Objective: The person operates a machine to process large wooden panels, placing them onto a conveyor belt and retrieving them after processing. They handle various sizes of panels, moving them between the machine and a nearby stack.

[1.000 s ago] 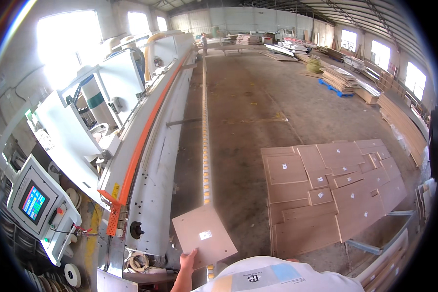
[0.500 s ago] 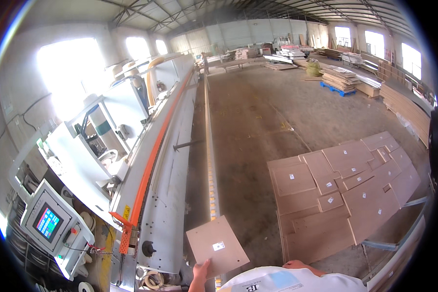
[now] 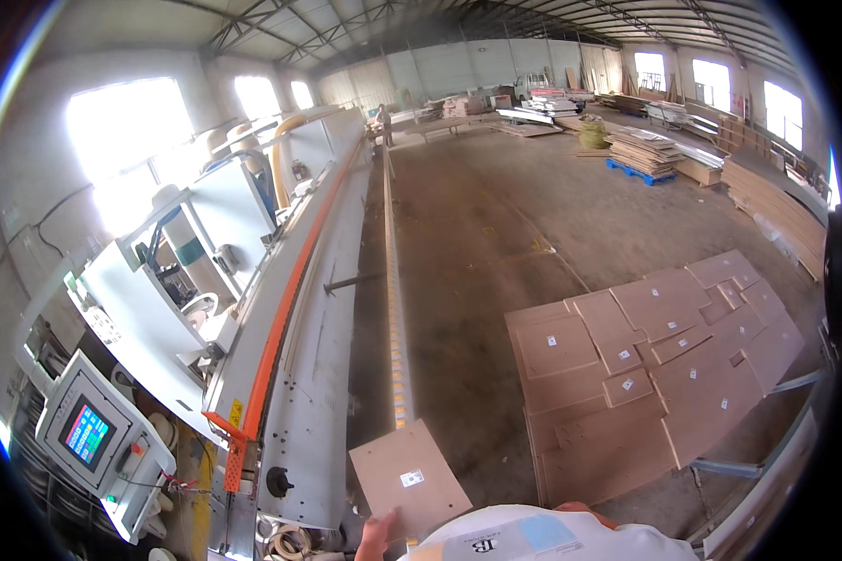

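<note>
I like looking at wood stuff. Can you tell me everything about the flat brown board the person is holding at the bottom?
The board is a thin, flat, roughly square panel, plain light brown like pressed wood. A small white sticker sits near its middle. It lies tilted beside the long grey machine, over the narrow roller rail. The left hand grips its near edge; nothing else visibly holds it.
</note>
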### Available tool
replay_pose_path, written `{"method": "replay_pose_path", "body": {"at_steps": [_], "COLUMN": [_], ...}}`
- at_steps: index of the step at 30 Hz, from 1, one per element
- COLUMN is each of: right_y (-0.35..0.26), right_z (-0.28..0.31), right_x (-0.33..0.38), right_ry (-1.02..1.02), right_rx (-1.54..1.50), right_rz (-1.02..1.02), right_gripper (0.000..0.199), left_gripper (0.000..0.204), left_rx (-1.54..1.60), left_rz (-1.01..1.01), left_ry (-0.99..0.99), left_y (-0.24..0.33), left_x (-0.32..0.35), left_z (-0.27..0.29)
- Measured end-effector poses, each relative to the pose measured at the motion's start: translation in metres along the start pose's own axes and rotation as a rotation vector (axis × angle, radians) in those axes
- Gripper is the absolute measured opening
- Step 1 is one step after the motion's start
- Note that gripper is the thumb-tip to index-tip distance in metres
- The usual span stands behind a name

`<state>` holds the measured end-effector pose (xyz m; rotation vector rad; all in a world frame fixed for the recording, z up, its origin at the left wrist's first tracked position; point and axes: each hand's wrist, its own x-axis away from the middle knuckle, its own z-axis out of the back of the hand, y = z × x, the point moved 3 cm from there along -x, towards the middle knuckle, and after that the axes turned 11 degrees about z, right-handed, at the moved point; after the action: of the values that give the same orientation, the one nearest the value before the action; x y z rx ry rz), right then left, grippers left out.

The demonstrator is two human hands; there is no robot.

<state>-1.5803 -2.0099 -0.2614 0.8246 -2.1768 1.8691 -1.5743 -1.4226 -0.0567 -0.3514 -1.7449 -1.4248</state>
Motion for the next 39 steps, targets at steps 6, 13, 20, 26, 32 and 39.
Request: {"method": "replay_pose_path", "body": {"at_steps": [6,13,20,26,32,39], "right_y": [-0.025,-0.044,-0.17,-0.329,-0.317,-0.236], "right_z": [-0.022,-0.038,-0.107,-0.174,-0.175,-0.158], "right_x": [0.004,-0.012,0.006,-0.016,-0.041,-0.01], "right_ry": [0.007,0.038,0.185,0.078,0.0,-0.02], "right_rx": [0.388,0.688,0.386,0.312,0.397,0.568], "right_rz": [-0.012,0.05,0.083,0.577,0.514,0.101], "right_gripper": [0.041,0.045,0.048,0.049,0.049,0.054], "left_gripper": [0.052,0.045,0.04,0.032,0.029,0.03], "left_rx": [0.072,0.111,0.102,0.166,0.28,0.339], "left_rz": [-0.087,-0.099,-0.115,-0.118,-0.138,-0.17], "left_ry": [-0.013,-0.032,-0.032,-0.001,-0.067,0.207], "left_y": [-0.026,-0.025,-0.018,-0.008,-0.008,-0.009], "left_x": [-0.042,-0.035,-0.025,-0.011,-0.004,0.031], "left_z": [0.013,0.011,0.002,0.006,0.002,0.052]}}
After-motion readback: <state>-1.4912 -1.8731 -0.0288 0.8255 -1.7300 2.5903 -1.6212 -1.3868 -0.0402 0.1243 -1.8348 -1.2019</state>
